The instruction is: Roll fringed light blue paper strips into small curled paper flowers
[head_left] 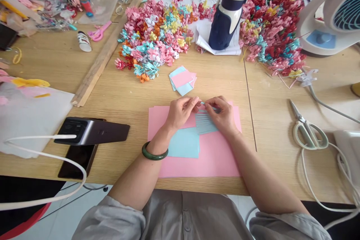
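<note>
While a pink sheet (213,157) is spread on the desk (126,97), a light-blue paper strip (203,103) is pinched by the fingers of left hand (181,111) and right hand (222,115).

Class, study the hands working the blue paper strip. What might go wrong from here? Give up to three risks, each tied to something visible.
1. The blue strip, pinched between the left hand and the right hand, is thin and may tear or crease.
2. The fan stands close by; if switched on, it might scatter the small paper squares.
3. The bottle stands between the heaps of paper curls; a knock might tip it onto them.
</note>
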The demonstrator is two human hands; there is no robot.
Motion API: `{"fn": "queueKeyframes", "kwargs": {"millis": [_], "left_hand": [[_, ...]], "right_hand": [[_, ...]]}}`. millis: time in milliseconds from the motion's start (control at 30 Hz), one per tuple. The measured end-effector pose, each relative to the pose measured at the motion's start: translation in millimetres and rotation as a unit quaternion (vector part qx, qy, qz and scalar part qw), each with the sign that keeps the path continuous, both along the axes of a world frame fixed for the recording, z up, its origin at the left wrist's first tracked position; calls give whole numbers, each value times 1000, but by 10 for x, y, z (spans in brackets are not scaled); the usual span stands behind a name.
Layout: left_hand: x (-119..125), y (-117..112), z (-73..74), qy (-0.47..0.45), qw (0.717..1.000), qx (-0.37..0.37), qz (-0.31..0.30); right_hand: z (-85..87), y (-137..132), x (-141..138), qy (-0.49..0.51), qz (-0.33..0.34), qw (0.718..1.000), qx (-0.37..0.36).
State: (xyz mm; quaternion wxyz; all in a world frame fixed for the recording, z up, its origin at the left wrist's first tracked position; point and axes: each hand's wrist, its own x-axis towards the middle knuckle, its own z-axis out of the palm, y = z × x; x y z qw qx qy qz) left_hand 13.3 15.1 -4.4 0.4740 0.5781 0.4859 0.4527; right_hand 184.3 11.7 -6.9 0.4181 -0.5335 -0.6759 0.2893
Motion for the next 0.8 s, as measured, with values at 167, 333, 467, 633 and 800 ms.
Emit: {"fn": "queueKeyframes", "kwargs": {"millis": [167,333,467,633,800], "left_hand": [[-9,4,-50,64,994,94,1],[-22,16,-70,75,993,94,-6],[-23,16,-48,75,994,84,-9],[-21,14,-42,75,993,86,-4],[-27,11,-60,72,994,78,-4]], "right_hand": [[21,-7,-6,-12,8,1000,3],[22,-9,-9,-35,12,999,13],[3,-5,-6,-39,21,999,18],[-7,-4,0,-45,34,998,31],[3,-8,-6,-51,31,998,32]]}}
